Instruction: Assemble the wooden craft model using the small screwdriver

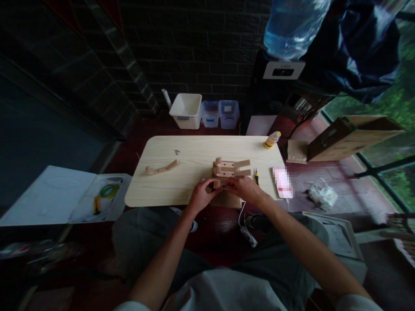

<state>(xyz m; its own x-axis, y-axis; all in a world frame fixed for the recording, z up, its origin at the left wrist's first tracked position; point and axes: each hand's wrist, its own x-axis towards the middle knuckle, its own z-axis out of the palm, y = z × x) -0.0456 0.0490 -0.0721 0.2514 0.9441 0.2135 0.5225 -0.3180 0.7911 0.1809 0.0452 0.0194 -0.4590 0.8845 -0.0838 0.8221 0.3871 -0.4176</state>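
At the table's front edge, my left hand (202,194) closes its thumb and fingers around the rounded left end of a small wooden piece (218,184). My right hand (245,188) grips the same piece farther right, its fingers covering most of it. Just beyond lie two similar wooden pieces (226,164), side by side, with dark spots along them and flat slats at their right ends. Under the pieces is a brown block (227,200), partly hidden by my hands. A yellow-and-black screwdriver (256,177) lies right of them.
On the pale table (194,147) are a loose curved wooden piece (162,168), small metal bits (177,152), a yellow-capped bottle (271,140) and a pink phone-like object (282,182). Plastic bins (186,119) stand behind; an open white case (81,196) is at left, cardboard boxes (343,138) at right.
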